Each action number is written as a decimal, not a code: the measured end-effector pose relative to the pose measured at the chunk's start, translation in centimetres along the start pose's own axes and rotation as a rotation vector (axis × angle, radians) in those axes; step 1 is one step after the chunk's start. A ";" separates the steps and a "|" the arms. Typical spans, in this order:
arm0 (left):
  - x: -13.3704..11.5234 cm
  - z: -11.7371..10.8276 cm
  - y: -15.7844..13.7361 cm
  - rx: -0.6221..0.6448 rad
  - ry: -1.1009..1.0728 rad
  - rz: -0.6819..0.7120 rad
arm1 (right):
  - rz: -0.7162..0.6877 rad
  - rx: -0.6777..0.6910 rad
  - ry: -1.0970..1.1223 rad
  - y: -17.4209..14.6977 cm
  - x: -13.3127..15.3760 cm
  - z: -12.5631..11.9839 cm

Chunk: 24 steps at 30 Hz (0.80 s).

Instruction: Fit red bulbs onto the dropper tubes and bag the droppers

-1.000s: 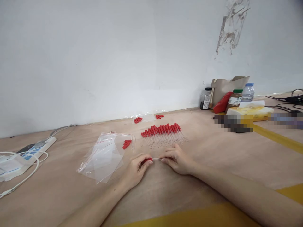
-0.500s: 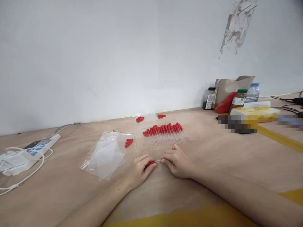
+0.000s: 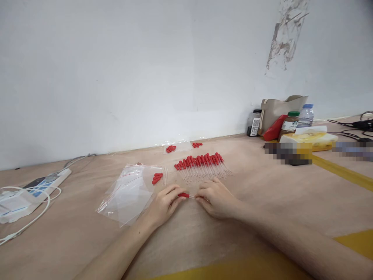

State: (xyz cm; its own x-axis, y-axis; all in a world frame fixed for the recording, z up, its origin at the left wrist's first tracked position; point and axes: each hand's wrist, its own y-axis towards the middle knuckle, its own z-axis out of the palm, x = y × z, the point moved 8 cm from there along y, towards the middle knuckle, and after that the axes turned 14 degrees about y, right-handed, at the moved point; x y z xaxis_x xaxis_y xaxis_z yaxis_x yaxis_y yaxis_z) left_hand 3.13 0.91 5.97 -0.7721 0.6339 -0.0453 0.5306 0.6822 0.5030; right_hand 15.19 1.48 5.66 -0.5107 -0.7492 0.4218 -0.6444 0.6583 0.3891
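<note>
Between my hands lies a dropper (image 3: pixel 184 195) with a red rubber bulb and a thin clear tube. My left hand (image 3: pixel 165 205) is closed in a pinch on the bulb end. Fingers of my right hand (image 3: pixel 215 197) grip the clear tube from the other side, and its far tip is hidden. Just beyond my right hand, a row of several red-topped droppers (image 3: pixel 201 161) lies side by side, tubes toward me. Left of that row are a few loose red bulbs (image 3: pixel 157 178) and thin clear tubes (image 3: pixel 166 177).
Clear zip bags (image 3: pixel 126 194) lie fanned out at left, near a power strip (image 3: pixel 35 200) with white cables. More red bulbs (image 3: pixel 170 149) rest by the wall. At right stand a tissue pack (image 3: pixel 309 140), a jar (image 3: pixel 290 123), a water bottle (image 3: pixel 305 115) and a grey bag (image 3: pixel 279 111).
My left hand has shifted slightly left and up along the bulb, so more of the red shows. My right hand still holds the tube. The whole view has shifted a little.
</note>
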 end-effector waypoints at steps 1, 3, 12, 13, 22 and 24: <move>0.9 -0.3 -0.1 -0.009 0.047 -0.063 | 0.038 0.004 0.014 0.0 -0.4 -0.1; 3.3 -0.9 -0.7 -0.006 0.174 -0.229 | 0.174 -0.025 0.085 0.4 -2.0 -0.5; 10.9 -0.8 -3.9 0.362 0.327 -0.686 | 0.576 -0.241 0.075 7.3 -6.8 0.0; 10.9 -0.7 -3.9 0.361 0.310 -0.683 | 0.596 -0.258 0.060 8.1 -7.0 0.5; 11.4 -0.4 -4.1 0.298 0.258 -0.663 | 0.668 -0.284 -0.054 9.8 -8.9 2.4; 11.8 -0.8 -4.0 0.262 0.277 -0.658 | 0.655 -0.289 -0.066 9.4 -8.7 1.8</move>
State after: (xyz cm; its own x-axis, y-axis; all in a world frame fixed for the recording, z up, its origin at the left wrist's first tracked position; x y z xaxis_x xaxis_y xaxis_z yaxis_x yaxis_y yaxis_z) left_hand -8.37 5.35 4.12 -0.9993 -0.0248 -0.0296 -0.0308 0.9740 0.2244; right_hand 12.51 14.05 4.19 -0.7800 -0.1906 0.5961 -0.0218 0.9602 0.2785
